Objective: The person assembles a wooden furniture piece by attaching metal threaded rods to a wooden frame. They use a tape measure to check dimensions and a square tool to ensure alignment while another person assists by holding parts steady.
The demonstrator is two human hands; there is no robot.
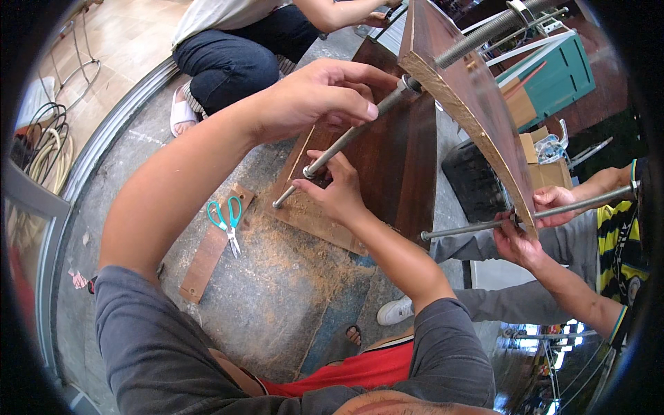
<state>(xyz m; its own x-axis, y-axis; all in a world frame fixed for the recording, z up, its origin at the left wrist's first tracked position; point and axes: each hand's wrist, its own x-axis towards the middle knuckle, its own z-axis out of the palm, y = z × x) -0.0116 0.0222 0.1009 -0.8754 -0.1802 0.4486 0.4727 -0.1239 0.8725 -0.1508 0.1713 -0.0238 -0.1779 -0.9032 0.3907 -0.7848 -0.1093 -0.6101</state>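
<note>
A long threaded metal rod (349, 136) slants through a raised brown wooden board (477, 104). Where it meets the board sits a nut (410, 84). My left hand (311, 97) reaches over the rod just below that nut, its thumb against the rod and its fingers curled behind. Lower down, my right hand (341, 190) has thumb and fingers closed around another nut (309, 171) near the rod's free end. At the board's far corner, a co-worker's hands (523, 241) hold a second threaded rod (588, 202).
Teal-handled scissors (232, 221) lie on a wooden strip (200, 273) amid sawdust. A dark wooden panel (401, 166) lies under my hands. Another person crouches (228, 72) at the back. Coiled hoses (52, 155), a cardboard box (550, 169) and a teal case (553, 76) are around.
</note>
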